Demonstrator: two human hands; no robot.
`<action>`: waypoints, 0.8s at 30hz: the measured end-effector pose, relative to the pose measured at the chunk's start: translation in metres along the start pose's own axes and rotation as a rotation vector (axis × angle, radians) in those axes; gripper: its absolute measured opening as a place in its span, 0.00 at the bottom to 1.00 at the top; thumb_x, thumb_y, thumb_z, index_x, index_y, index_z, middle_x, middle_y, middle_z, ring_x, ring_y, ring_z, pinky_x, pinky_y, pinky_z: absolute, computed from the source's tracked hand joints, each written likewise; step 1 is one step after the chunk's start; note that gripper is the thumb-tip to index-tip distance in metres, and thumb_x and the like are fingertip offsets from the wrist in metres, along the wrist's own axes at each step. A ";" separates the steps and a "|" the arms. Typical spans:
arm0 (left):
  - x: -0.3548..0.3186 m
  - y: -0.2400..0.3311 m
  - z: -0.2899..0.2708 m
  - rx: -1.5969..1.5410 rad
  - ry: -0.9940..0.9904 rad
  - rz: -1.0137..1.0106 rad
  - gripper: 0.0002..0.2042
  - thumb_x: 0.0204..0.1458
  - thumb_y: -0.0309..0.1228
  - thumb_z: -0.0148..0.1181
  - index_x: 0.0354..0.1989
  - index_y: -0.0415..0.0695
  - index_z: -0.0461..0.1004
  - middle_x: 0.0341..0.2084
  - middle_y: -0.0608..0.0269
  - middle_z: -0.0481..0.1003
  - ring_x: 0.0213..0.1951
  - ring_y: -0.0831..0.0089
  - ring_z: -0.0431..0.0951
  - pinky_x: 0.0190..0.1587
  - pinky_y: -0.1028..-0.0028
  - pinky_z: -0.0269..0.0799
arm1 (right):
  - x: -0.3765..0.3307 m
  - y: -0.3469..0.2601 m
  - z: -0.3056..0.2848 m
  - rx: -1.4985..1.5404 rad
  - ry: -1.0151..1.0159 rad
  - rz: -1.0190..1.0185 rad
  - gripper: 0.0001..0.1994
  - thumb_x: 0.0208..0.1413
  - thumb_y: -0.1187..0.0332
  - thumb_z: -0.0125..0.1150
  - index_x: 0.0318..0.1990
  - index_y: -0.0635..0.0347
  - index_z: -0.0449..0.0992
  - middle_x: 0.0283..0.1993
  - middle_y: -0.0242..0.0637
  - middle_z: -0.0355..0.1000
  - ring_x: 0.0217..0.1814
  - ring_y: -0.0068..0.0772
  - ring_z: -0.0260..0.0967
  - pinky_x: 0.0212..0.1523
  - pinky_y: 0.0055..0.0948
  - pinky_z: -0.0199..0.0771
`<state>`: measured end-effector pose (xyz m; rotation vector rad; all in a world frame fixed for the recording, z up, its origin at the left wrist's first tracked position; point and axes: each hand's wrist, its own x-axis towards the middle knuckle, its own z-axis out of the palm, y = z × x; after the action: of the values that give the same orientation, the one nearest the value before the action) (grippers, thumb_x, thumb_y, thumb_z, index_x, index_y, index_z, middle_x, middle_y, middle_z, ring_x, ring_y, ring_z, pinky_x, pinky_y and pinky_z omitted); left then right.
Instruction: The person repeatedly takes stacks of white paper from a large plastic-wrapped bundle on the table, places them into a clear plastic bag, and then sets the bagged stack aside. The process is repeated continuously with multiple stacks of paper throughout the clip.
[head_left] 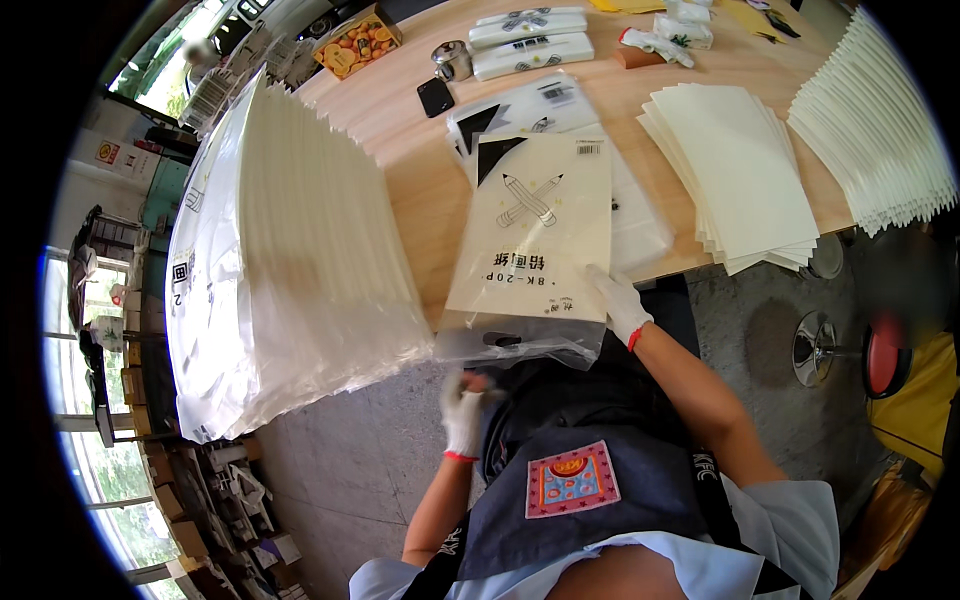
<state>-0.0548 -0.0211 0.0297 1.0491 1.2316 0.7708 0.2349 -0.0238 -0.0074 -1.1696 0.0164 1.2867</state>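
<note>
A clear plastic packet of cream drawing paper point(530, 230), printed with crossed pencils, lies at the table's front edge, its lower end jutting toward me. My right hand point(622, 305), in a white glove with a red cuff, grips the packet's right edge near the bottom. Lower left of the packet, off the table edge, is my left hand point(462, 415), gloved alike; its fingers are smeared by motion, so their pose is unclear. Beneath the packet lie clear plastic sleeves point(637, 215) with black corners. To the left stands a tall, dense row of filled packets point(310, 220).
Fanned cream sheets point(745, 170) lie on the right, with a larger stack point(880, 120) beyond. Farther back are a black phone point(435, 97), a metal pot point(452, 60), rolled plastic packs point(532, 54) and a fruit-printed box point(357, 45). A stool point(815, 348) stands lower right.
</note>
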 end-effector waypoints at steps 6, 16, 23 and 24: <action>0.005 0.020 0.125 -0.535 -0.350 -0.601 0.09 0.55 0.29 0.52 0.44 0.42 0.69 0.42 0.60 0.73 0.30 0.77 0.73 0.38 0.72 0.74 | 0.014 0.014 -0.004 -0.439 0.102 -0.143 0.20 0.56 0.58 0.56 0.47 0.69 0.72 0.43 0.40 0.73 0.44 0.25 0.70 0.41 0.23 0.71; 0.018 0.048 0.081 0.108 -0.380 0.210 0.07 0.56 0.29 0.53 0.27 0.41 0.69 0.22 0.67 0.70 0.23 0.81 0.71 0.27 0.80 0.67 | -0.021 -0.029 -0.083 -0.416 -0.270 -0.105 0.18 0.51 0.63 0.61 0.46 0.66 0.73 0.38 0.39 0.75 0.36 0.26 0.72 0.35 0.24 0.72; 0.091 -0.041 0.010 0.421 -0.201 -0.012 0.08 0.55 0.32 0.56 0.38 0.40 0.72 0.28 0.67 0.74 0.26 0.83 0.70 0.30 0.81 0.67 | -0.073 -0.058 -0.127 -0.894 -0.243 0.357 0.19 0.54 0.58 0.57 0.47 0.64 0.72 0.30 0.37 0.73 0.27 0.25 0.71 0.26 0.24 0.72; 0.076 0.003 0.038 0.327 -0.188 -0.135 0.10 0.56 0.34 0.55 0.37 0.38 0.73 0.26 0.70 0.74 0.26 0.83 0.68 0.30 0.79 0.67 | -0.069 -0.056 -0.125 -0.794 -0.156 0.203 0.19 0.54 0.57 0.56 0.47 0.64 0.72 0.30 0.37 0.73 0.27 0.25 0.70 0.27 0.24 0.72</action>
<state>-0.0028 0.0409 0.0049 1.2574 1.2759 0.3628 0.3226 -0.1480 0.0104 -1.7601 -0.5464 1.6215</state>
